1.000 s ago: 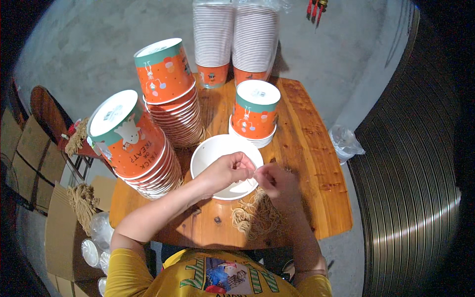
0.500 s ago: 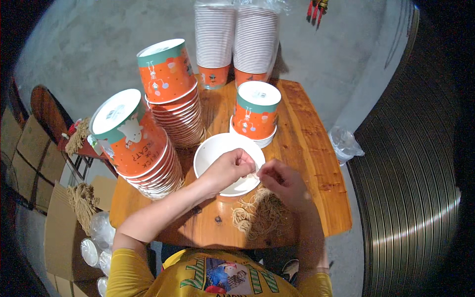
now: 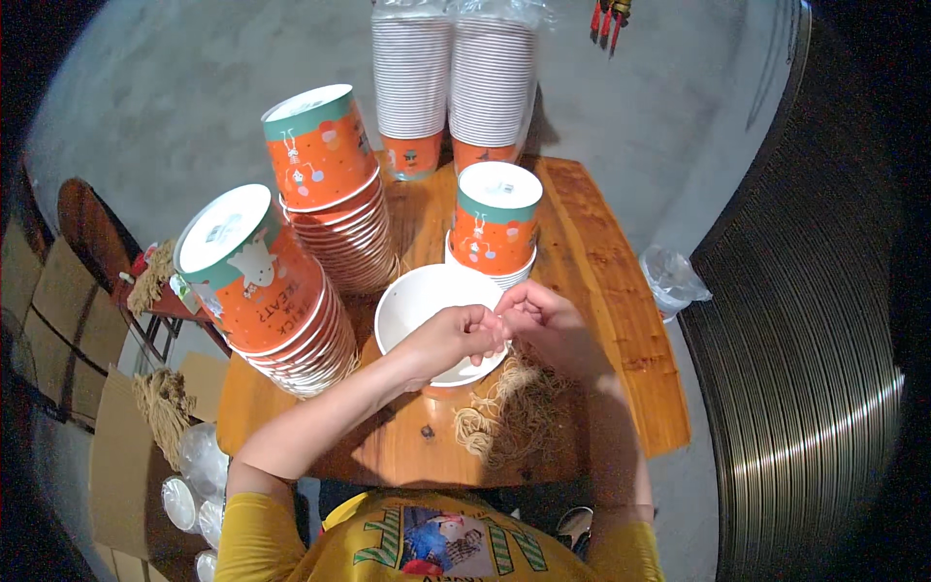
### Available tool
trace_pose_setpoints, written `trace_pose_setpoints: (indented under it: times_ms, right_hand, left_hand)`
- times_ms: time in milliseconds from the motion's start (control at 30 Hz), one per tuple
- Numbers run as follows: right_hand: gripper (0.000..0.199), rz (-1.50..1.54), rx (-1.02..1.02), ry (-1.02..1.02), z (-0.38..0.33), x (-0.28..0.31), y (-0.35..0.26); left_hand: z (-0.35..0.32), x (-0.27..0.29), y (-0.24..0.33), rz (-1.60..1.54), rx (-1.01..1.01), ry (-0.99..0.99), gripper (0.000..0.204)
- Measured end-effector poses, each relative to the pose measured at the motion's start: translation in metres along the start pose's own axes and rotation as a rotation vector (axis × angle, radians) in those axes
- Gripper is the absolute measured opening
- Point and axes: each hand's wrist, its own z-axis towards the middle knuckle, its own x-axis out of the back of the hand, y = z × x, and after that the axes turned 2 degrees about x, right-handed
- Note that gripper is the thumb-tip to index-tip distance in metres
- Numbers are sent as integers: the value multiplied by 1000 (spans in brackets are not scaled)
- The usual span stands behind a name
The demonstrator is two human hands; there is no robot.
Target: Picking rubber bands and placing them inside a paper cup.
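An upright paper bucket (image 3: 412, 310), white inside, stands at the middle of the wooden table. Over its near right side, my left hand (image 3: 456, 339) has thumb and fingers pinched together. My right hand (image 3: 548, 330) meets it there, also pinched, with the fingertips of both almost touching. Whatever lies between the fingers is too small to make out. Just below my right hand, a loose pile of thin tan strings (image 3: 495, 422) lies on the table, partly in shadow.
Upside-down stacks of orange buckets stand at the left (image 3: 267, 291) and farther back (image 3: 330, 184). A shorter stack (image 3: 497, 218) is behind the bucket. Plastic-wrapped stacks (image 3: 412, 78) rise at the back of the table (image 3: 621, 320). A cardboard box (image 3: 121, 466) sits at lower left.
My right hand has moved up and inward, closer to my left. My left hand has turned, its fingertips shifting slightly right and down. The bucket and stacks stay in place; the view shifts slightly.
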Motion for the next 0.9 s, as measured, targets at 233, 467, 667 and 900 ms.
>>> trace_pose_setpoints:
  times_ms: [233, 467, 667, 900]
  right_hand:
    - [11, -37, -30, 113, -6, 6, 6]
    - [9, -187, -27, 226, -29, 9, 21]
    - [12, -444, 134, 334, -35, -7, 24]
    - [11, -688, 278, 350, -34, -4, 32]
  left_hand:
    - [3, 0, -1, -14, 33, -49, 17]
    - [8, 4, -3, -110, 81, -54, 13]
    - [7, 3, 1, -197, 134, -61, 11]
    - [8, 1, -1, -168, 92, -62, 11]
